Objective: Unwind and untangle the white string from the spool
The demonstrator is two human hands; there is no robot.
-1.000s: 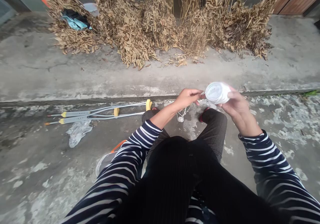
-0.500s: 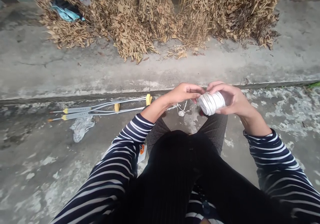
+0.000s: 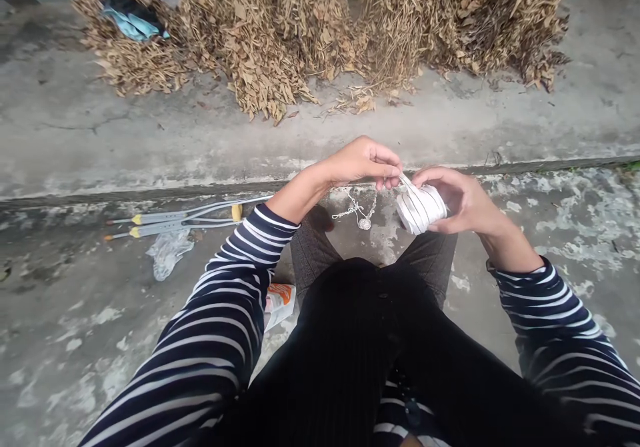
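Observation:
A white roll of cord or tape [image 3: 421,208], with a thin dark line running round it, is gripped in my right hand [image 3: 460,197], fingers wrapped over its far side and thumb beneath. My left hand [image 3: 373,162] pinches a loose strand [image 3: 406,182] that leads up off the roll; the strand is pulled taut between the two. On the ground below, between my feet, lies a knotted white cord [image 3: 364,222] with a small coiled round piece. It touches neither hand.
A pair of grey crutches [image 3: 165,219] with yellow parts lies at left, beside a crumpled clear plastic bag [image 3: 170,252]. A white and orange packet [image 3: 280,300] is by my left leg. Ahead, dried plants [image 3: 320,34] with a dark and blue cloth [image 3: 134,20] cover a concrete step [image 3: 200,134].
My left hand has moved up and slightly left, away from the roll, drawing a strand off it. My right hand still holds the roll in nearly the same place.

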